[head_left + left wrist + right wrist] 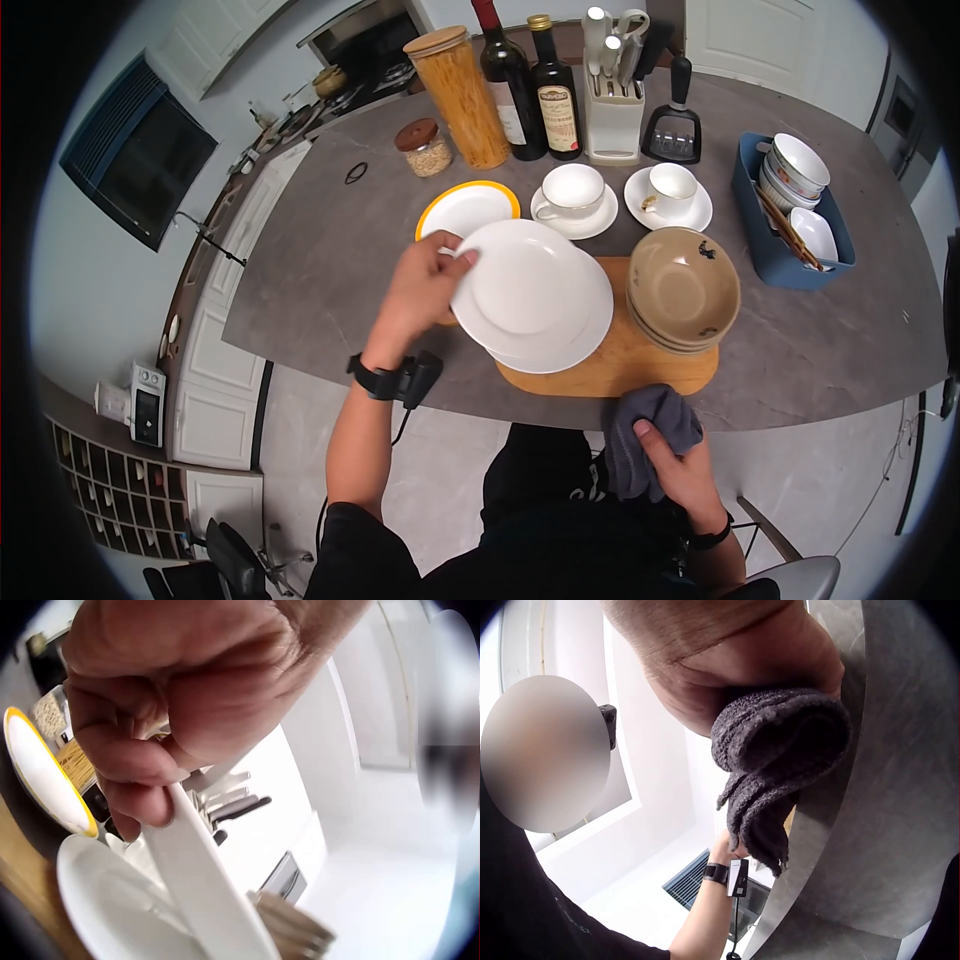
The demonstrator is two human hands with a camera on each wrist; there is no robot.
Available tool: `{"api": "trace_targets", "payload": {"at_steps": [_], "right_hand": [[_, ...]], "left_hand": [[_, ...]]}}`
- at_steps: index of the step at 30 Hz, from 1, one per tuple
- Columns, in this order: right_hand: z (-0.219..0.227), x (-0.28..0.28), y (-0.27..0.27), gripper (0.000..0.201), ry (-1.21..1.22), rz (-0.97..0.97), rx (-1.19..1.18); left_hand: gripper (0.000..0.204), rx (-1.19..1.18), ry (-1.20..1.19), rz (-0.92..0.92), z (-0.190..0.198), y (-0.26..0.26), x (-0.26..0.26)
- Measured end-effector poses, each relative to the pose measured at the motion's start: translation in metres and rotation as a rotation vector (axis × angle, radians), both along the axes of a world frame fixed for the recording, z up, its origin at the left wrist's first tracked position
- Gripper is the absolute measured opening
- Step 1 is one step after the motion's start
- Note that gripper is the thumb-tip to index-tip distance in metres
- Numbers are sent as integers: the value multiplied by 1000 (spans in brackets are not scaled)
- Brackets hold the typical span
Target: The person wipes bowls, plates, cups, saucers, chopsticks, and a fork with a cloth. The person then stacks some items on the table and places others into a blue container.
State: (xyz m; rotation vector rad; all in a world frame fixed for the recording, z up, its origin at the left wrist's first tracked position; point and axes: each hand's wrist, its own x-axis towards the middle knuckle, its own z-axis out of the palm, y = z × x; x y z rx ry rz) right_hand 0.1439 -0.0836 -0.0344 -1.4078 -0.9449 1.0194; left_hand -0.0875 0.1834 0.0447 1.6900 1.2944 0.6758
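Two hands are busy. Left hand point(420, 295) pinches the rim of a white plate point(520, 275), tipping it up off another plate point(575, 345) on the board point(620, 370). Right hand point(680, 470) grips a grey cloth point(650, 430) near the bench point(330, 260) edge, likely for wiping.

Glossy white ceramic plate point(520, 280) above a smooth wooden board point(620, 365); soft, nubby grey cloth point(650, 430) just before the board; matt grey stone-look countertop point(330, 260) beneath the board.
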Motion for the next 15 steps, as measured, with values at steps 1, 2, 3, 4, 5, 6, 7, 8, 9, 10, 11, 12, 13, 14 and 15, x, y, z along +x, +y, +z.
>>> {"api": "trace_targets", "payload": {"at_steps": [1,2,3,4,5,6,7,8,9,10,11,12,13,14,15], "right_hand": [[0,0,0,20,11,-4,4],[-1,0,0,20,10,-7,5],[-2,0,-1,20,0,-9,2],[-3,0,0,20,-8,-9,-1],[-3,0,0,20,-6,-8,0],[-4,0,0,20,-3,-3,2],[-4,0,0,20,0,2,3],[-4,0,0,20,1,9,2],[-2,0,0,20,5,5,-1],[-1,0,1,20,7,-1,-2],[1,0,1,20,6,-1,0],[2,0,1,20,10,-4,-4],[3,0,1,21,14,-9,-9],[2,0,1,21,13,-12,-9],[1,0,1,21,25,-11,-13]], "left_hand": [[26,1,-20,-3,-1,10,-9],[24,36,-43,35,0,16,-14],[24,52,-76,66,-2,26,-22],[24,69,-108,99,-5,37,-29],[24,70,-105,100,-7,48,-35],[24,70,-153,151,-9,59,-40],[24,69,-202,204,-13,70,-45],[24,69,-201,211,-18,81,-48],[23,78,-202,258,-24,92,-50],[22,88,-204,303,-29,102,-52],[22,86,-195,316,-33,110,-54],[22,88,-196,313,-38,116,-56],[21,78,-183,317,-40,120,-55],[21,66,-169,322,-43,124,-55],[21,65,-169,320,-47,127,-54]]}}
